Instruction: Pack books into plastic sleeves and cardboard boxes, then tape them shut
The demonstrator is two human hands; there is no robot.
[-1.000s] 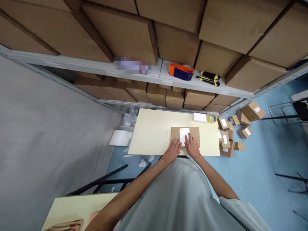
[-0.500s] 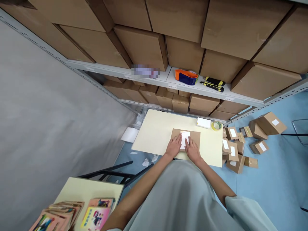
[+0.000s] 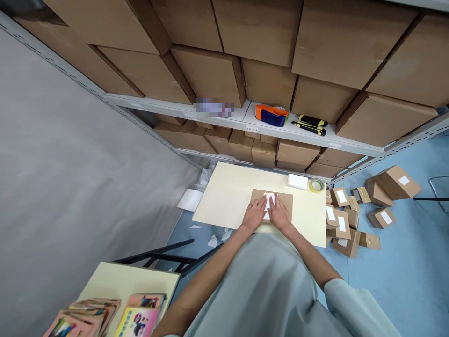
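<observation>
A brown cardboard box (image 3: pixel 288 206) lies on the pale yellow table (image 3: pixel 224 196) in front of me, with a white label (image 3: pixel 268 200) on its top face. My left hand (image 3: pixel 255 215) rests on the left side of the label, fingers stretched out flat. On the label's right side my right hand (image 3: pixel 278 214) lies with its fingers extended too. Both hands press on the label and box top and grasp nothing. Fingers and palms cover parts of the label and the box's near edge.
Near the table's back right corner are a white label stack (image 3: pixel 297 181) and a tape roll (image 3: pixel 316 186). An orange and blue tape dispenser (image 3: pixel 271 115) and utility knives (image 3: pixel 310 125) lie on the shelf. Labelled boxes (image 3: pixel 342 224) crowd the floor at right; books (image 3: pixel 138 320) sit lower left.
My right hand has slid upward and slightly left over the label, now covering more of it. The left hand has barely moved. The whole view has shifted slightly.
</observation>
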